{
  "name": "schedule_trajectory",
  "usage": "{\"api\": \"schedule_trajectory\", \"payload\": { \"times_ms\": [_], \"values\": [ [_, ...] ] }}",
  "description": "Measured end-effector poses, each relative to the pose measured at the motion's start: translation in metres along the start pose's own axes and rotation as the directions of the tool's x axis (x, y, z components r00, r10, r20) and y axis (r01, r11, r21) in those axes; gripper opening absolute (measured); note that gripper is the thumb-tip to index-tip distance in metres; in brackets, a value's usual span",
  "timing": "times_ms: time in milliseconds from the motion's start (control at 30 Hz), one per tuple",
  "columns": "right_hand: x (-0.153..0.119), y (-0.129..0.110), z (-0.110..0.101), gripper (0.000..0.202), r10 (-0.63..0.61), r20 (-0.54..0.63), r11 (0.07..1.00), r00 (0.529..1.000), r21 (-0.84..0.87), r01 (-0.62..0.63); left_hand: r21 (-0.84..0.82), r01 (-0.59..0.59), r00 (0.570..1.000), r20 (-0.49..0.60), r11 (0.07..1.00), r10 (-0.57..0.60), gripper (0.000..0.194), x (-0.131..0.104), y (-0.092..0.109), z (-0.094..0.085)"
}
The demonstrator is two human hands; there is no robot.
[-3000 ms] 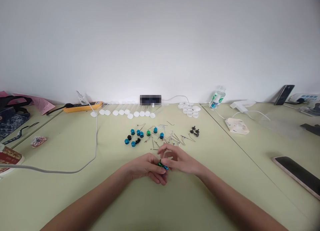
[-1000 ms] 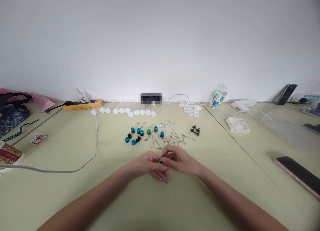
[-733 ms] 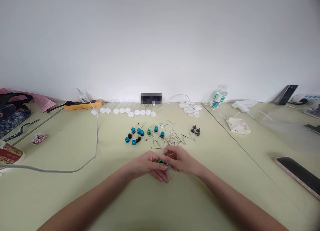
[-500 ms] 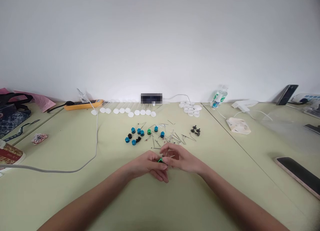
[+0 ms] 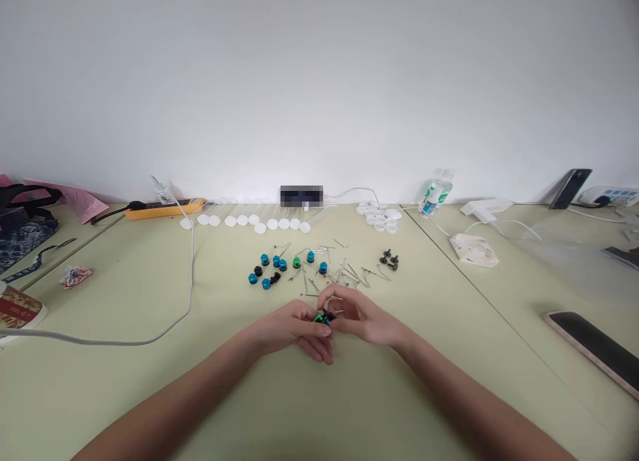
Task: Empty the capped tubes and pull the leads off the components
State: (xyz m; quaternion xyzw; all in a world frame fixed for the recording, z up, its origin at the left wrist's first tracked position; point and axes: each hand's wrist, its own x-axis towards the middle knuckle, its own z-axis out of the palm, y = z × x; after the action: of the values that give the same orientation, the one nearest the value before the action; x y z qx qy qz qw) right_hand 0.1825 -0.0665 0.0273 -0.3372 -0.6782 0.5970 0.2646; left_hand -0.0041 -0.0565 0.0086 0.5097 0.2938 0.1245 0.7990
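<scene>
Between my two hands is a small green and black part (image 5: pixel 319 319), pinched by the thumb and fingers of my left hand (image 5: pixel 299 329). My right hand (image 5: pixel 360 316) has its fingers curled around the right side of this part, with a dark piece at its fingertips. Beyond my hands lie several blue knob-like parts (image 5: pixel 266 283), a green one (image 5: pixel 296 262) and black ones (image 5: pixel 258 271). Thin metal rods and bent wires (image 5: pixel 342 271) are scattered to their right. Farther right sits a small group of dark parts (image 5: pixel 393 266).
White discs (image 5: pixel 283 223) stand in a row near the wall, with more discs (image 5: pixel 379 218) piled right of them. A white cable (image 5: pixel 191 275) curves across the left. A bottle (image 5: pixel 436 195), a white packet (image 5: pixel 474 249) and a dark, pale-edged object (image 5: pixel 594 348) are at the right.
My right fingertips have shifted slightly, and more of the green and black part shows between my hands. The view has moved a little.
</scene>
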Motion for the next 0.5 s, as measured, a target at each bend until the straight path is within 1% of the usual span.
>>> {"api": "schedule_trajectory", "payload": {
  "times_ms": [100,133,200,267,333,400,433,500],
  "values": [
    [0.0010,0.0006,0.0011,0.023,0.033,-0.102,0.998,0.994,-0.044,-0.037,-0.002,0.005,1.000,0.002,1.000,-0.005,0.027,0.0004,-0.0016,-0.0010],
    [0.0012,0.0008,0.0013,0.024,0.041,-0.114,0.997,0.993,-0.059,-0.048,-0.004,0.009,1.000,0.002,1.000,-0.009,0.026,0.0005,-0.0021,-0.0013],
    [0.0012,0.0009,0.0011,0.023,0.038,-0.064,0.998,0.997,-0.040,-0.040,-0.012,0.011,1.000,0.003,1.000,-0.011,0.026,0.0006,-0.0028,-0.0020],
    [0.0010,0.0007,0.0005,0.023,0.022,-0.031,0.999,0.999,0.025,-0.021,-0.023,0.000,1.000,0.006,1.000,0.000,0.026,0.0004,-0.0026,-0.0025],
    [0.0010,0.0009,-0.0001,0.024,0.047,-0.049,0.998,0.998,0.039,-0.046,-0.028,-0.010,1.000,0.008,1.000,0.010,0.026,0.0001,-0.0019,-0.0029],
    [0.0010,0.0010,-0.0004,0.024,0.084,-0.072,0.996,0.994,0.013,-0.083,-0.030,-0.006,1.000,0.012,1.000,0.006,0.026,0.0000,-0.0014,-0.0032],
    [0.0009,0.0009,-0.0006,0.025,0.086,-0.059,0.996,0.995,0.009,-0.086,-0.033,-0.002,1.000,0.013,0.999,0.002,0.026,0.0000,-0.0013,-0.0034],
    [0.0006,-0.0002,-0.0011,0.023,0.048,-0.018,0.998,0.999,0.038,-0.047,-0.047,0.006,1.000,0.014,0.999,-0.005,0.025,0.0004,-0.0018,-0.0039]
  ]
}}
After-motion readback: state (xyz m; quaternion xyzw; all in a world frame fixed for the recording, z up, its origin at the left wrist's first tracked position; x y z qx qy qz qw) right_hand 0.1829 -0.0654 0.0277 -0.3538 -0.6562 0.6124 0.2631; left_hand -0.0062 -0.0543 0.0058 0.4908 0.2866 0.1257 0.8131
